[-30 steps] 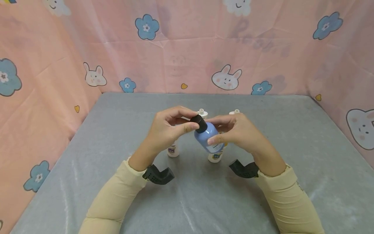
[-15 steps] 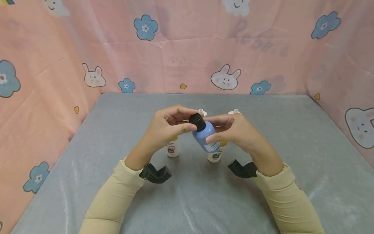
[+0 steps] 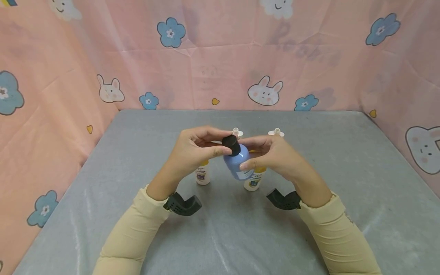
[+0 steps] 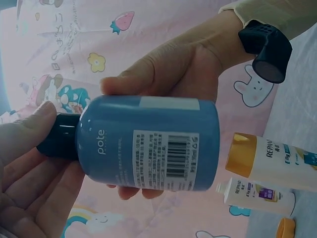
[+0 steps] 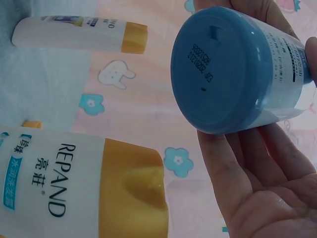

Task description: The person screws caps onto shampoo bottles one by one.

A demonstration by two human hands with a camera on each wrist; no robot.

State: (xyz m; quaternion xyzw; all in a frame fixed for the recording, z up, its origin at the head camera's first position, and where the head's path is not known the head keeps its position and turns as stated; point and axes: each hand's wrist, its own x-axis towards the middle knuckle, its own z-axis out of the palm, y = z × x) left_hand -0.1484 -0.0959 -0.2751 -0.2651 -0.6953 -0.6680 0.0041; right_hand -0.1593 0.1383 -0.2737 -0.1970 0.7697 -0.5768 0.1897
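Note:
Both hands hold a blue bottle (image 3: 235,165) up over the table, its black cap (image 3: 231,145) tilted up and to the left. My left hand (image 3: 194,149) pinches the cap between thumb and fingers. The bottle's body is gripped by my right hand (image 3: 279,156), thumb on the near side. In the left wrist view a barcode label (image 4: 166,161) shows on its back, and the black cap (image 4: 60,136) sits on the bottle's neck. Its flat blue base (image 5: 218,72) faces the right wrist camera.
Two white bottles with yellow caps, one left (image 3: 203,175) and one right (image 3: 252,183), stand behind the hands. Farther back, two uncapped white bottle tops (image 3: 236,132) (image 3: 276,132) show. A loose yellow cap (image 4: 286,228) appears in the left wrist view. A patterned pink curtain (image 3: 220,61) hangs behind.
The blue bottle has shifted slightly left and turned a little more upright. More of the yellow-capped bottle behind it shows. Both hands keep their hold, with only small movements.

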